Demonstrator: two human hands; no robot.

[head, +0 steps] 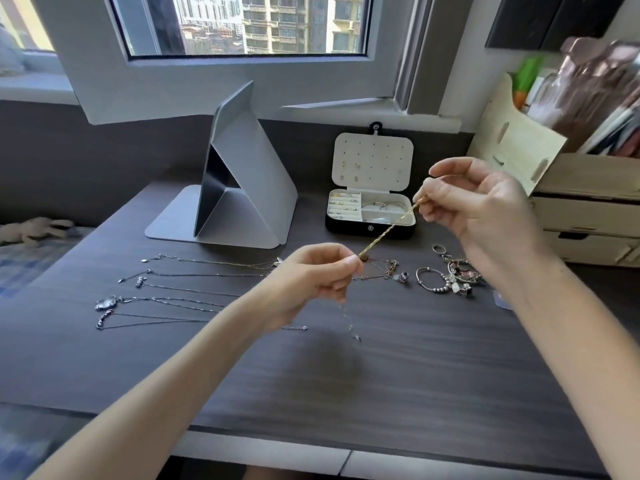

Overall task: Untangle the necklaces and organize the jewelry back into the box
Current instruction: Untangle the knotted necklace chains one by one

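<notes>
Left hand (313,271) and right hand (478,199) each pinch the gold chain (388,230), grip clamped, stretching it taut above the tabletop (381,375) to expose tangles.

Both bare — left hand (311,277) and right hand (485,206), fingers slender, nails short where they show. The left forearm (194,358) and right forearm (568,341) run uncovered along their whole visible length, wrists included.

I have one view only, from the head camera: it looks forward and down across the table (415,393), close above its near edge, with the jewelry box (346,227) straight ahead and the window (270,26) beyond the box.
</notes>
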